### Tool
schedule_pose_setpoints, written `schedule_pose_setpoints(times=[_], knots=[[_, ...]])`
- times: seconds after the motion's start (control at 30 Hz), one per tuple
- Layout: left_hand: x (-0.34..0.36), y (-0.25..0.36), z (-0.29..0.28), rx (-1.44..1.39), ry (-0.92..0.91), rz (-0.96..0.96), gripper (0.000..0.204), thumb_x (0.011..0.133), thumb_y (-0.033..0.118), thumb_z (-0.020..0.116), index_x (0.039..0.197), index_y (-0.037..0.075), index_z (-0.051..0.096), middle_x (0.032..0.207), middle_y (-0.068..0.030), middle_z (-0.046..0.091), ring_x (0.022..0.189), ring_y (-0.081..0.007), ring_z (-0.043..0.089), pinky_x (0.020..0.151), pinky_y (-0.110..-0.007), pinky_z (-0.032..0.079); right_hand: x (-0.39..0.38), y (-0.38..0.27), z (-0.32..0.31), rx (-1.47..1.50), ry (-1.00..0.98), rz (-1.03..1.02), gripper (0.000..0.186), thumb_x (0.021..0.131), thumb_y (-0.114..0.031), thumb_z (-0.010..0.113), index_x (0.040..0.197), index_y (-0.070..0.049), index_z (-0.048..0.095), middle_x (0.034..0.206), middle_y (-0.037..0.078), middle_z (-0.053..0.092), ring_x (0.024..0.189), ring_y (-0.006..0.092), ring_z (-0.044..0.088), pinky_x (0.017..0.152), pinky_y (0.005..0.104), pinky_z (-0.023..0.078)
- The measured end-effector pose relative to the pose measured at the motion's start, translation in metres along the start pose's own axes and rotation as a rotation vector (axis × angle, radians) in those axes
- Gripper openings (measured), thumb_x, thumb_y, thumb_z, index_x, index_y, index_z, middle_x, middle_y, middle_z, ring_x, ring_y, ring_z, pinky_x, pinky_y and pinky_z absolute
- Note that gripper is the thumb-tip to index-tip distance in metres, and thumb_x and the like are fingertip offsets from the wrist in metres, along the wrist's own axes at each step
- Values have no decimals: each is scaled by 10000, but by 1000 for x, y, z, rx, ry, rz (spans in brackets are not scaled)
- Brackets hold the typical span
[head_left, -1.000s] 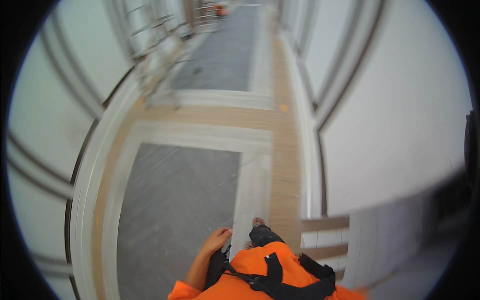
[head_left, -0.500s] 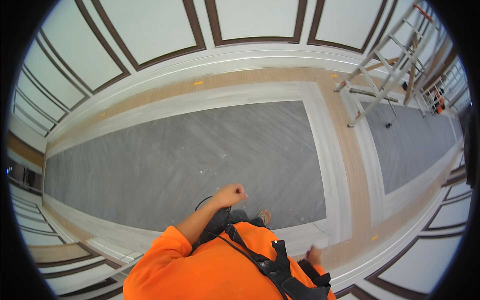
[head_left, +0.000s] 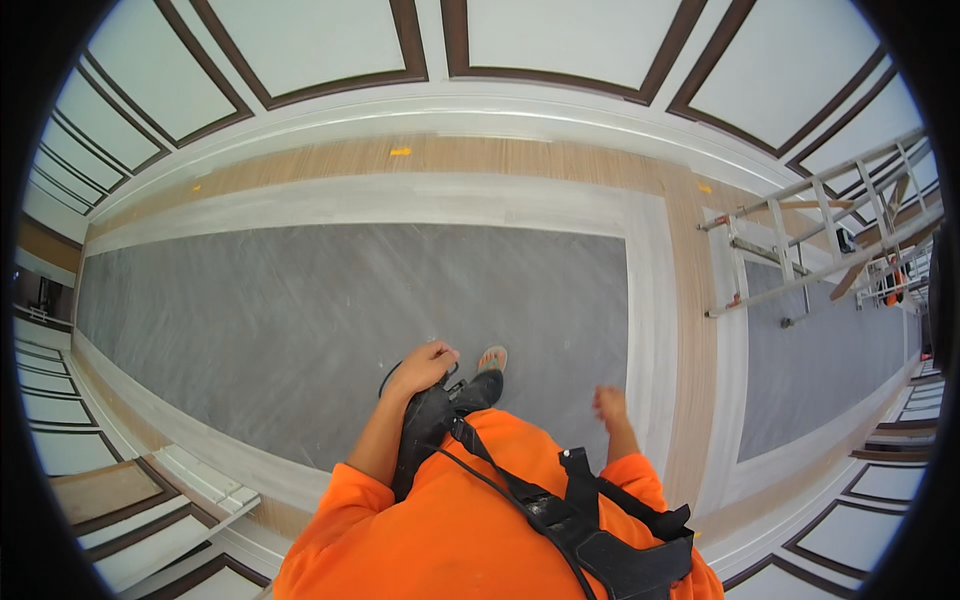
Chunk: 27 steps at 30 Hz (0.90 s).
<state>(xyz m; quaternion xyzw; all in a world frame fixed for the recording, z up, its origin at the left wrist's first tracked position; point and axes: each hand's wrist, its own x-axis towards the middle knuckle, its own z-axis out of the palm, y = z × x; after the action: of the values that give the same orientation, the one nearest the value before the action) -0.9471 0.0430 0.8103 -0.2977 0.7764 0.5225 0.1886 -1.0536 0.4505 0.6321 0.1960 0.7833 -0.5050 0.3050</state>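
Note:
My left hand (head_left: 425,367) is in front of my body with its fingers curled in, and nothing shows in them. A thin black cord loop (head_left: 387,380) shows beside that wrist, close to my dark trouser leg (head_left: 428,425). Further right, my right hand (head_left: 609,405) hangs over the grey floor, loosely closed, with no object visible in it. Both arms come out of orange sleeves (head_left: 350,487). A black strap harness (head_left: 540,505) crosses my chest. One foot in a sandal (head_left: 491,360) shows just beyond my hands.
The grey patterned floor (head_left: 330,320) has pale and wood-toned borders. An aluminium stepladder (head_left: 830,255) stands at the right. White panelled walls (head_left: 560,40) with dark brown mouldings run along both sides. Yellow tape pieces (head_left: 401,152) mark the border. White boards (head_left: 210,478) lie lower left.
My right hand has swung forward and up into fuller view. My left hand has drawn slightly left and farther from the lower edge. The view has turned, shifting the ladder rightward and down.

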Motion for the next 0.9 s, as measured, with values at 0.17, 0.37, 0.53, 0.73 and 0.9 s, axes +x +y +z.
schedule_pose_setpoints(times=[0.17,0.37,0.53,0.73,0.9], knots=[[152,60,-4,215,-336,4,394,845,375,549,996,18,624,881,-98,636,830,-196,576,737,-325,443,-5,-8,-16,-144,-22,246,234,802,-314,580,825,-81,575,727,66,589,645,195,572,543,337,478],[281,151,35,561,-761,-143,549,795,467,560,1129,32,598,1107,-146,614,1080,-270,529,906,-384,396,42,-14,-82,-103,-32,493,215,815,-310,569,881,-106,555,757,49,581,680,199,568,568,355,463],[362,200,36,641,-798,-190,464,772,418,574,994,20,660,993,-161,644,954,-278,584,806,-386,447,157,-60,-133,14,-43,603,207,826,-307,560,928,-128,539,782,34,573,709,202,565,590,370,450],[362,165,-1,224,-790,-574,420,805,318,529,1120,54,615,1118,-132,589,962,-249,582,797,-390,473,414,-221,-180,249,34,482,211,839,-303,549,985,-153,520,811,17,564,744,206,562,616,388,434],[305,205,12,-742,-244,-739,420,839,333,496,1126,43,597,1147,-121,584,969,-258,578,807,-386,484,570,-454,-167,225,11,-6,232,835,-303,528,1001,-140,529,845,14,567,719,164,553,579,353,426]])
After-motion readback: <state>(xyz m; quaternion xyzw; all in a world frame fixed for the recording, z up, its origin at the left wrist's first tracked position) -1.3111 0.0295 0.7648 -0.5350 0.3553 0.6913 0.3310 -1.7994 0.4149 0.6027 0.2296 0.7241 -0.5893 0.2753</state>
